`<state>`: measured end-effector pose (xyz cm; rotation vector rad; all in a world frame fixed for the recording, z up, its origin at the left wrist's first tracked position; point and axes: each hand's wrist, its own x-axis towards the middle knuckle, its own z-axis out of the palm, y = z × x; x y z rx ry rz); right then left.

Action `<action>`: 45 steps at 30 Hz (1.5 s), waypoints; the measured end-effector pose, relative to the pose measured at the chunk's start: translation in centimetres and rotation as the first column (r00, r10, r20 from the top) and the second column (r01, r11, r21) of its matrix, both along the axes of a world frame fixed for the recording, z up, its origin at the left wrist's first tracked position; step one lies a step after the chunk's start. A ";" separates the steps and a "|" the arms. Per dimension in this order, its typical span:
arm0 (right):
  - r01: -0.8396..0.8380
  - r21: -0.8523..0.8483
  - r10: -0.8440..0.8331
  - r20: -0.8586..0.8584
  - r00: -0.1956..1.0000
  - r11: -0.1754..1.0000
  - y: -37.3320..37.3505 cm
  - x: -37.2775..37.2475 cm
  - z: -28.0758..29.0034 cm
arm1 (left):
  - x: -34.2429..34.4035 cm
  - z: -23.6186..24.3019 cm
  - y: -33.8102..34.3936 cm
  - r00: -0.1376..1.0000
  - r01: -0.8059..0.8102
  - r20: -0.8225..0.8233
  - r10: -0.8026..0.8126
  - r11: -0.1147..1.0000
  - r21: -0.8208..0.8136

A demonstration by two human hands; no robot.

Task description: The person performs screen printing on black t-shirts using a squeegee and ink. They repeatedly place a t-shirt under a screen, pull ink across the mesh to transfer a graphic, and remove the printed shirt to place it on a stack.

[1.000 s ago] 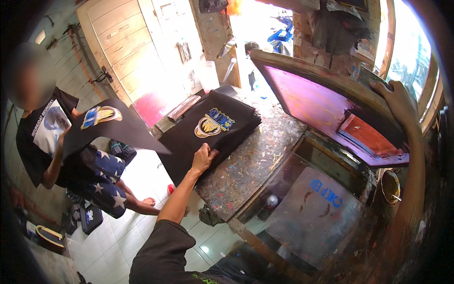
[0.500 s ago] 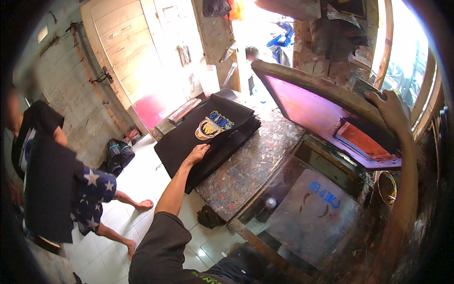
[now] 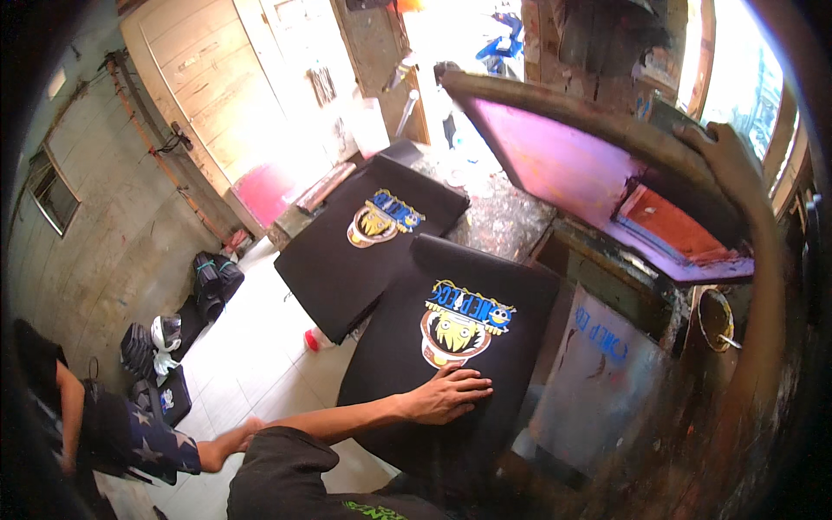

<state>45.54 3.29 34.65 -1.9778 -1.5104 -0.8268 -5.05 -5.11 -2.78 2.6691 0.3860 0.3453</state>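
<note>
your left hand (image 3: 448, 396) flat, open on near black shirt (image 3: 451, 364), long axis toward you | right hand (image 3: 726, 160) grips raised screen frame (image 3: 572, 165) | second printed shirt (image 3: 373, 238) beyond on tabletop (image 3: 503, 217)

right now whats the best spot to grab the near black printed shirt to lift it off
Probably the near black shirt by its plain hem edge below the left hand, from the person's side. It lies flat with the print face up, so that grip stays off the coloured design.

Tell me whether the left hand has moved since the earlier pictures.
Yes. The left hand now lies flat on the nearer black printed shirt, below its print; earlier it rested on the farther black shirt, so it came toward the person along the table.
</note>
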 end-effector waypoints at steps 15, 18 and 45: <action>-0.019 -0.245 -0.048 -0.267 0.963 0.969 -3.6 -7.0 2.8 | 10.5 -1.8 -4.8 0.990 0.126 -0.090 -0.110 0.972 0.196; 0.029 -0.272 -0.105 -0.268 0.958 0.962 -5.7 -9.9 3.5 | 4.9 1.5 -4.2 0.972 -0.125 -0.177 0.153 0.979 0.159; 0.019 -0.301 -0.115 -0.305 0.946 0.953 -4.8 -9.4 4.4 | -2.8 1.1 5.6 0.779 -0.460 -0.112 0.617 0.441 -0.771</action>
